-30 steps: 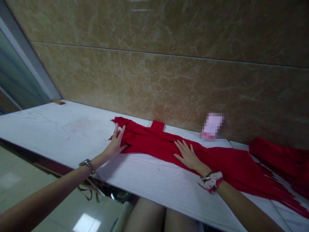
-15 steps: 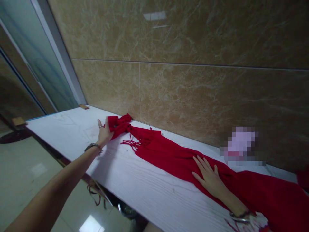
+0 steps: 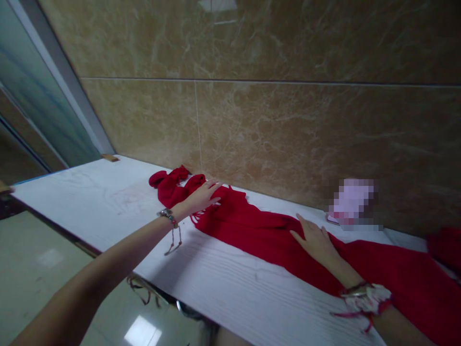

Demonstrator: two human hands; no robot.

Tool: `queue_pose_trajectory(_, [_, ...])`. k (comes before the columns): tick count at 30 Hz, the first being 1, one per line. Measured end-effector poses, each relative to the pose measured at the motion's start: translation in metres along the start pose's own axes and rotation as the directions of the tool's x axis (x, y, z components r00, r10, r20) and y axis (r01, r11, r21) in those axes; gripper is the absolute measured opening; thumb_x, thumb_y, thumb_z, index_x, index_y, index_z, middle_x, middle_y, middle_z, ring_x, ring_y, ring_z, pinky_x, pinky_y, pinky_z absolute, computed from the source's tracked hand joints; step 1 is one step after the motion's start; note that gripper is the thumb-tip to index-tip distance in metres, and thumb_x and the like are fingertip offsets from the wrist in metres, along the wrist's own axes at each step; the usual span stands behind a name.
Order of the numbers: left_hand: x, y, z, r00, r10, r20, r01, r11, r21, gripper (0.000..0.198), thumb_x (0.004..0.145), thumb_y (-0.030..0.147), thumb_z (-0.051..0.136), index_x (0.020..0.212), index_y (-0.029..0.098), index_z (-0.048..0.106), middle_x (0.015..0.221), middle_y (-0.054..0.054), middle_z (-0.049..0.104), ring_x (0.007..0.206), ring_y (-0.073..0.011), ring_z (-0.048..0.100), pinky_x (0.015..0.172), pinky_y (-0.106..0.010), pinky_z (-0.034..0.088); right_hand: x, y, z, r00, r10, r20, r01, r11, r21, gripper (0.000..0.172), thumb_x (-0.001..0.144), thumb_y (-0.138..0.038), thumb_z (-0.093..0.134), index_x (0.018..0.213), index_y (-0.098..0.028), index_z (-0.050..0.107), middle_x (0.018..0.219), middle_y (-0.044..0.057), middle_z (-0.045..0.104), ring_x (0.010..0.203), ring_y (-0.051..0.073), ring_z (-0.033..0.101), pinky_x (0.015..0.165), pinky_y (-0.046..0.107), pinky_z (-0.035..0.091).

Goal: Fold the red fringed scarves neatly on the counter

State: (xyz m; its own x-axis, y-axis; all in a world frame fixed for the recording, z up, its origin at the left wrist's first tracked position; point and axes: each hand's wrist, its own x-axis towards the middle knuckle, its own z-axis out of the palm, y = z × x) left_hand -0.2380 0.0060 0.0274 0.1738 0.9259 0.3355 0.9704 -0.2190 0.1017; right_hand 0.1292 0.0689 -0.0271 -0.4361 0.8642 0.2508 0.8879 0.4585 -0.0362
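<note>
A long red scarf [image 3: 259,226] with fringed ends lies along a white wood-grain table [image 3: 223,283], close to the wall. Its left end is bunched into a heap [image 3: 172,185]. My left hand [image 3: 201,196] reaches out over the scarf just right of that heap, fingers stretched and flat on the cloth. My right hand [image 3: 317,240] rests palm down on the middle of the scarf, fingers spread. Both wrists wear bracelets.
A brown marble-tiled wall [image 3: 273,125] rises right behind the table. A blurred pink object [image 3: 351,201] stands against the wall at the right. More red cloth [image 3: 444,245] lies at the far right. A glass door [image 3: 32,105] and shiny floor [image 3: 46,269] are on the left.
My left hand has shifted right from the scarf's far end onto the cloth beside the bunched heap. The end now lies more crumpled. My right hand has stayed flat on the scarf.
</note>
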Motion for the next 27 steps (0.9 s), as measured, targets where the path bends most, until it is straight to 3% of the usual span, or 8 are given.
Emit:
queue_pose_trajectory(5, [0.044, 0.046, 0.02, 0.929, 0.237, 0.283, -0.22, 0.971, -0.09, 0.057, 0.079, 0.031, 0.053, 0.13, 0.012, 0.035, 0.137, -0.016, 0.033, 0.128, -0.0231, 0.027, 0.101, -0.034, 0.026, 0.008, 0.016, -0.018, 0.994, -0.05, 0.096, 0.042, 0.995, 0.089, 0.041, 0.074, -0.013, 0.046, 0.115, -0.012, 0.053, 0.1, 0.013, 0.062, 0.093, 0.023, 0.058, 0.082, 0.035, 0.044])
queue_pose_trajectory(9, [0.069, 0.075, 0.038, 0.877, 0.26, 0.403, -0.254, 0.965, -0.07, 0.077, 0.068, 0.035, 0.065, 0.134, 0.016, 0.029, 0.139, -0.016, 0.031, 0.127, -0.028, 0.027, 0.098, -0.038, 0.028, 0.001, 0.02, -0.031, 0.987, -0.134, 0.086, 0.117, 0.976, 0.183, 0.031, 0.074, -0.007, 0.043, 0.096, -0.015, 0.063, 0.089, 0.009, 0.063, 0.085, 0.018, 0.059, 0.078, 0.03, 0.045])
queue_pose_trajectory(12, [0.084, 0.086, 0.041, 0.853, 0.228, 0.469, -0.246, 0.969, -0.023, 0.065, 0.067, 0.027, 0.066, 0.126, 0.015, 0.042, 0.122, -0.014, 0.053, 0.11, -0.0249, 0.049, 0.09, -0.032, 0.037, -0.008, 0.022, -0.034, 0.98, -0.197, 0.015, 0.187, 0.951, 0.246, 0.027, 0.077, -0.008, 0.041, 0.087, -0.017, 0.064, 0.086, 0.007, 0.061, 0.084, 0.017, 0.058, 0.079, 0.03, 0.046])
queue_pose_trajectory(15, [0.092, 0.088, 0.03, 0.843, 0.239, 0.482, -0.264, 0.964, -0.015, 0.04, 0.068, 0.017, 0.06, 0.108, 0.013, 0.058, 0.102, -0.009, 0.064, 0.091, -0.0197, 0.059, 0.079, -0.025, 0.042, -0.015, 0.027, -0.033, 0.989, -0.128, -0.075, 0.142, 0.963, 0.228, 0.03, 0.079, -0.011, 0.04, 0.099, -0.017, 0.061, 0.097, 0.009, 0.059, 0.093, 0.019, 0.055, 0.084, 0.034, 0.044])
queue_pose_trajectory(18, [0.087, 0.086, 0.008, 0.853, 0.275, 0.443, -0.302, 0.953, -0.012, 0.029, 0.07, 0.01, 0.053, 0.098, 0.013, 0.062, 0.1, -0.008, 0.064, 0.092, -0.0181, 0.058, 0.082, -0.023, 0.041, -0.019, 0.035, -0.033, 0.994, 0.072, -0.078, -0.064, 0.993, 0.101, 0.038, 0.079, -0.02, 0.046, 0.116, -0.016, 0.052, 0.119, 0.015, 0.05, 0.108, 0.027, 0.048, 0.086, 0.045, 0.042])
queue_pose_trajectory(21, [0.068, 0.078, -0.017, 0.865, 0.337, 0.371, -0.359, 0.933, -0.013, 0.032, 0.071, 0.006, 0.047, 0.098, 0.014, 0.062, 0.101, -0.007, 0.062, 0.095, -0.0162, 0.056, 0.086, -0.023, 0.039, -0.02, 0.042, -0.037, 0.98, 0.188, 0.061, -0.189, 0.982, 0.015, 0.049, 0.076, -0.026, 0.052, 0.124, -0.017, 0.045, 0.12, 0.017, 0.051, 0.107, 0.032, 0.048, 0.081, 0.051, 0.042])
queue_pose_trajectory(24, [0.041, 0.067, -0.029, 0.831, 0.357, 0.427, -0.385, 0.923, -0.022, 0.036, 0.072, 0.009, 0.046, 0.104, 0.018, 0.06, 0.104, -0.005, 0.061, 0.095, -0.0162, 0.056, 0.084, -0.024, 0.041, -0.023, 0.048, -0.043, 0.974, 0.119, 0.192, -0.137, 0.987, 0.083, 0.044, 0.076, -0.02, 0.053, 0.119, -0.016, 0.049, 0.102, 0.012, 0.061, 0.094, 0.025, 0.056, 0.08, 0.041, 0.045])
queue_pose_trajectory(27, [0.014, 0.06, -0.023, 0.795, 0.29, 0.532, -0.36, 0.932, 0.031, 0.048, 0.069, 0.016, 0.052, 0.117, 0.022, 0.053, 0.115, -0.007, 0.057, 0.102, -0.0215, 0.054, 0.084, -0.029, 0.042, -0.029, 0.049, -0.046, 0.984, 0.0, 0.179, -0.03, 0.986, 0.163, 0.033, 0.077, -0.019, 0.053, 0.109, -0.015, 0.057, 0.099, 0.01, 0.061, 0.09, 0.02, 0.057, 0.083, 0.032, 0.044])
